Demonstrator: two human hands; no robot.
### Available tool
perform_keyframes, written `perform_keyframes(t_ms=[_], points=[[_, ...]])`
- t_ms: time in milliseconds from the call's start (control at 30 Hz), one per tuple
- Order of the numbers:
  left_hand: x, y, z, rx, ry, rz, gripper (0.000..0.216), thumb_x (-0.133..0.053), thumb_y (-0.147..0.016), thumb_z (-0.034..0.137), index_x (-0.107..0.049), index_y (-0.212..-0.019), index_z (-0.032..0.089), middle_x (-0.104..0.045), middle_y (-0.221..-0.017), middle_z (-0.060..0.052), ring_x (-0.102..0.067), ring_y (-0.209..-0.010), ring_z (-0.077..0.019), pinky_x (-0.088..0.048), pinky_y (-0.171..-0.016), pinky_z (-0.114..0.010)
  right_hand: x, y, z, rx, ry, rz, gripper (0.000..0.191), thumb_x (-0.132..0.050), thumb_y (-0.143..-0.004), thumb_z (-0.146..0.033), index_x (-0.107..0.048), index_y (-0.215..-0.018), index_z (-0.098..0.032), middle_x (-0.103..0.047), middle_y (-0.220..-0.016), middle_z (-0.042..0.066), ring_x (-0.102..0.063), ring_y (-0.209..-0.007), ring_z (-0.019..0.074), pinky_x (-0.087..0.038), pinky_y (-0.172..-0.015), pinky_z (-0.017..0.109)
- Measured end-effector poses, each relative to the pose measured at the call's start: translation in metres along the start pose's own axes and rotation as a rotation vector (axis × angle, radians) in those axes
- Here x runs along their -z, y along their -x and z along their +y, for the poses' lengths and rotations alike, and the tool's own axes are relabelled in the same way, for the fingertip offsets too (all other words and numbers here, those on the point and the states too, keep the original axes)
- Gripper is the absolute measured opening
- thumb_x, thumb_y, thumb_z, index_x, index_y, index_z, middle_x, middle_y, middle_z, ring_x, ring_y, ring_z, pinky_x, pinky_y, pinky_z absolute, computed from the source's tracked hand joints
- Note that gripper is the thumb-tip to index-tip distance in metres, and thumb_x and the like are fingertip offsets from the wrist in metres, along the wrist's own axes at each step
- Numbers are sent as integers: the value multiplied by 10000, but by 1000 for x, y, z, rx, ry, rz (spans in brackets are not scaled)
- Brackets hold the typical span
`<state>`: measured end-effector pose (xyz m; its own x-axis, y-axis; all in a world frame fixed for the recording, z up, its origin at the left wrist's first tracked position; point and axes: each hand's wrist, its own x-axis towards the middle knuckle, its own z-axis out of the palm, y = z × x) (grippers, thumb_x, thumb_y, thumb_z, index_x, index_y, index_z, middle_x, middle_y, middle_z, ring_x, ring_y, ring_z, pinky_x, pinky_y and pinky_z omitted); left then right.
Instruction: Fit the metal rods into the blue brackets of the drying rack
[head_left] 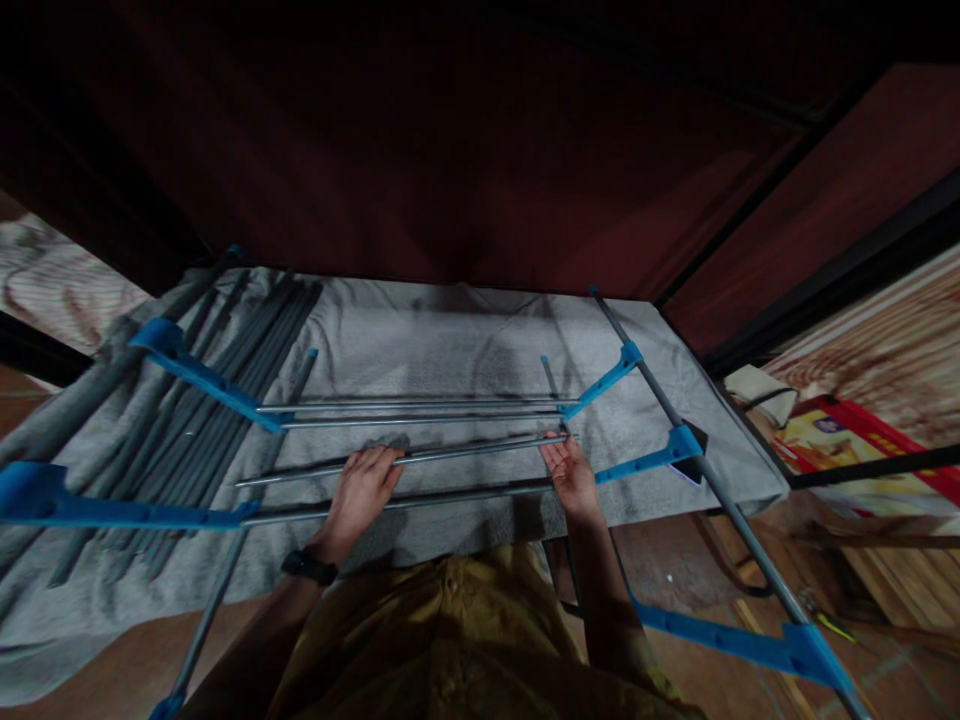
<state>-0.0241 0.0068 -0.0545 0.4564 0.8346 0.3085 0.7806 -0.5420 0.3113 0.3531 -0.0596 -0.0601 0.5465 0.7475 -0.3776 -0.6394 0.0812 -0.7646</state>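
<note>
Hands (364,487) along rod (480,450) (right palm-up)

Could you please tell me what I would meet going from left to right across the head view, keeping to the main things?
Bundle of loose grey tubes → left hand → right hand → red-and-yellow package.

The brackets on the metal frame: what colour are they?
Bright blue; the brackets show best in the head view, the only one here.
</note>
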Motion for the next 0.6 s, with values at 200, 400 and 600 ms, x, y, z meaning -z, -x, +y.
perform_keyframes(t_ms=[200, 400, 600], points=[[2, -2, 2, -6, 17, -1, 249, -472, -1027, 323, -700, -1039, 223, -774, -999, -102, -714, -990, -295, -500, -897, -428, 2, -3, 2, 3, 12, -17, 135, -673, -941, -384, -697, -947, -250, -791, -1010, 51, -759, -1000, 169, -601, -1011, 359], [4, -3, 3, -14, 23, -7, 292, -444, -1045, 363, -701, -1064, 227, -774, -1017, -99, -715, -985, -289, -512, -893, -423, -1, -2, 0, -19, 6, -4, 129, -674, -949, -382, -689, -948, -254, -795, -992, 33, -760, -976, 152, -607, -990, 337], [2, -3, 3, -2, 23, -13, 321, -422, -1042, 357, -713, -1100, 233, -775, -1033, -106, -713, -1006, -301, -519, -908, -443, -1, 0, -1, -20, -1, -6, 185, -756, -897, -415, -679, -948, -255, -782, -1010, 42, -751, -994, 175, -604, -1005, 385]])
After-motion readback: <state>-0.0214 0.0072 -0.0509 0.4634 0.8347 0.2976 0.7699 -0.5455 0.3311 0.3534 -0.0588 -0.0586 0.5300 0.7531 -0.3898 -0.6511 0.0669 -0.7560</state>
